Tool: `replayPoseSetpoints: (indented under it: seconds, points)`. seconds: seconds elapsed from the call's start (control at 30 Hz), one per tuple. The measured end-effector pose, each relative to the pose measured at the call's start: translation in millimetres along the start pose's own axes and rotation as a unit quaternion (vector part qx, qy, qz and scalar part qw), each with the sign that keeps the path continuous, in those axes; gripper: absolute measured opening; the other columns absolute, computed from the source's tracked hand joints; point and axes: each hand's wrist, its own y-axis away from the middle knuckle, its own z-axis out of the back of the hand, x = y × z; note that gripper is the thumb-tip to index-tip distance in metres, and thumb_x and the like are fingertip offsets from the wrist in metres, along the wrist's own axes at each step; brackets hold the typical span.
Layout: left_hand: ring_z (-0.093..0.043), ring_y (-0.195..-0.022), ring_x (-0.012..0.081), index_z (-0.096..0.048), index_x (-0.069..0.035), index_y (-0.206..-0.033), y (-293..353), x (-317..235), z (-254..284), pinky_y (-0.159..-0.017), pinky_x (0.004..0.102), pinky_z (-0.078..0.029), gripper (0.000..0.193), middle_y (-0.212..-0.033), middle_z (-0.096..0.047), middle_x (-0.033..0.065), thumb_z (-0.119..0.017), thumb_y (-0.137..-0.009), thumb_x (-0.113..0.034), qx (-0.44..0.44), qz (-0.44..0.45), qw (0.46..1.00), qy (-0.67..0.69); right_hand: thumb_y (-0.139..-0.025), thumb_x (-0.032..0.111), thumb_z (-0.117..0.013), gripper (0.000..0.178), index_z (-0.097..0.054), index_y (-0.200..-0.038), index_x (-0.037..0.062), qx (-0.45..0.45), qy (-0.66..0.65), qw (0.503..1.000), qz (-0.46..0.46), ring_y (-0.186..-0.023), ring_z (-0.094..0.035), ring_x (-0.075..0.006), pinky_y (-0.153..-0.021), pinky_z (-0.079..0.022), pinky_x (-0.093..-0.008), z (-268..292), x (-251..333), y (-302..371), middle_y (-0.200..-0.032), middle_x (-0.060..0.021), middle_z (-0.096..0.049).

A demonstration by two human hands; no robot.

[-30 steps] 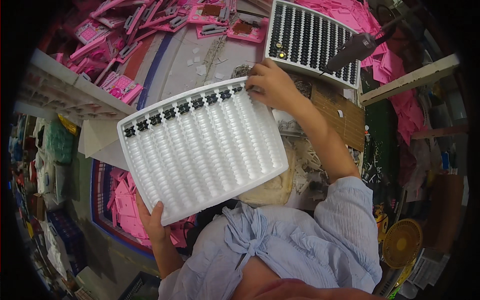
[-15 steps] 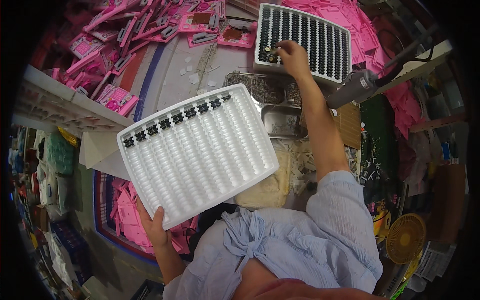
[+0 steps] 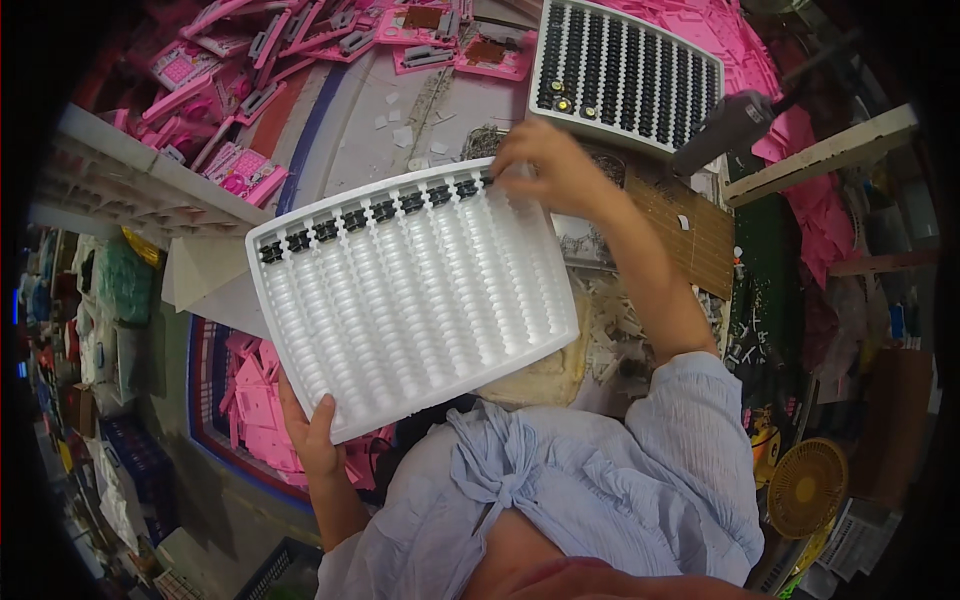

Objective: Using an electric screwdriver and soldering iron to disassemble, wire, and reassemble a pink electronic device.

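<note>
My left hand (image 3: 318, 440) grips a white ridged plastic tray (image 3: 430, 310) by its near left corner, thumb on top of the rim. The tray is tilted, and its far row of hollows holds several small black spool-like parts (image 3: 354, 219); the other hollows I can see hold nothing. At the right end of that row my right hand (image 3: 545, 165) has its fingers bent together, blurred by motion. What sits between its fingertips is too small to make out. A second white tray (image 3: 538, 112), full of black parts, stands beyond; three parts with yellowish centres (image 3: 564, 104) lie at its left.
Pink plastic cases (image 3: 235, 165) are piled at far left, with flat pink pieces (image 3: 735, 75) behind the full tray. A grey cylindrical tool (image 3: 725, 130) juts in from the right. A pink-filled basket (image 3: 265, 420) stands low at left, a yellow fan (image 3: 808, 485) at lower right.
My right hand has come back from the full tray to the far right edge of the held tray. The held tray has shifted slightly right in view.
</note>
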Motion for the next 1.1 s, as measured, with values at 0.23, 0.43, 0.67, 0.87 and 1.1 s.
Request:
replayPoseSetpoints:
  seconds: [0.23,0.43,0.67,0.87,1.1]
  points:
    - [-0.051,-0.127,0.0294,-0.028,0.003,-0.153,-0.3,-5.1,-5.9,-0.109,0.0408,-0.041,0.076,-0.143,-0.047,0.0199,-0.06,-0.084,0.002,0.02,0.011,0.999,0.032,-0.081,0.017,-0.074,0.015,-0.072,-0.094,0.011,-0.047,0.072,0.996,-0.019,-0.099,-0.059,-0.0236,-0.082,-0.053,-0.0372,-31.1,0.8,7.8,-0.096,-0.0028,-0.064]
    - [-0.055,-0.124,0.0295,-0.031,0.002,-0.153,-0.3,3.0,-6.3,-0.106,0.0401,-0.045,0.073,-0.141,-0.05,0.0207,-0.058,-0.085,0.001,-0.004,-0.001,1.0,0.024,-0.09,0.013,-0.066,0.015,-0.073,-0.096,0.0003,-0.262,-0.189,0.924,-0.202,-0.079,-0.07,-0.0171,-0.076,-0.054,-0.0324,-8.5,-76.8,-4.0,-0.088,-0.0097,-0.075]
    - [-0.055,-0.123,0.0295,-0.032,0.002,-0.152,0.2,9.4,2.3,-0.105,0.0401,-0.045,0.072,-0.141,-0.05,0.0205,-0.058,-0.085,0.001,-0.003,-0.011,1.0,-0.001,-0.085,0.019,-0.07,0.013,-0.077,-0.094,0.0126,-0.322,0.243,0.839,-0.365,-0.1,-0.061,-0.0332,-0.088,-0.049,-0.0445,6.9,-131.7,-4.2,-0.092,-0.0094,-0.074]
    - [-0.052,-0.127,0.0285,-0.028,0.004,-0.154,-3.2,-0.3,-8.9,-0.11,0.0394,-0.039,0.077,-0.143,-0.048,0.02,-0.06,-0.083,0.001,0.018,0.012,1.0,0.009,-0.081,0.012,-0.072,0.013,-0.076,-0.093,0.0104,-0.319,0.253,0.891,-0.2,-0.095,-0.061,-0.0326,-0.087,-0.05,-0.0438,16.6,-101.2,-2.7,-0.095,-0.0091,-0.069]
    - [-0.053,-0.127,0.0273,-0.027,0.004,-0.154,-2.2,0.6,-8.7,-0.109,0.0387,-0.041,0.078,-0.142,-0.049,0.02,-0.061,-0.084,0.001,0.012,0.024,0.999,0.017,-0.079,0.015,-0.074,0.017,-0.072,-0.095,0.0114,-0.065,0.068,0.996,-0.011,-0.104,-0.058,-0.0252,-0.082,-0.055,-0.0397,-31.2,32.3,3.0,-0.097,-0.0025,-0.066]
